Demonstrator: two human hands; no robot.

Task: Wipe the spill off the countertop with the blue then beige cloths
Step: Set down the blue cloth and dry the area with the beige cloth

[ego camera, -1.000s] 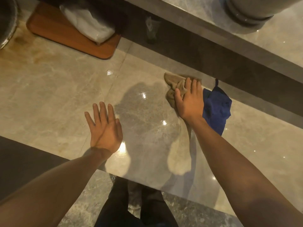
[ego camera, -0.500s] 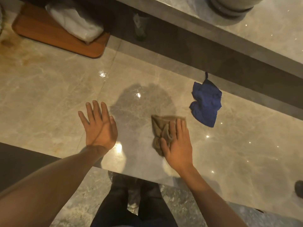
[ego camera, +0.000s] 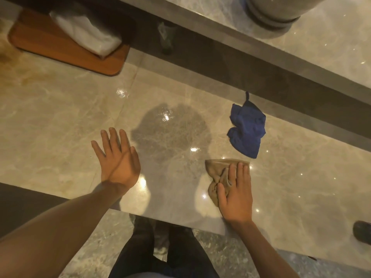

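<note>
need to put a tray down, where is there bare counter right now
Bare countertop runs between the wooden board and the left hand. Another bare stretch lies right of the blue cloth and the right hand. It is crowded where that hand presses the beige cloth just below the blue one.

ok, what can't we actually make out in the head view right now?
- Spill: none distinguishable on the glossy countertop; glare and the person's shadow mask any wet patch.
- Beige cloth: near part covered by the right hand.
- Dark object: cut off by the right edge.
- Grey round base: cropped by the top edge.
- Left hand: contact with the countertop unclear.
</note>
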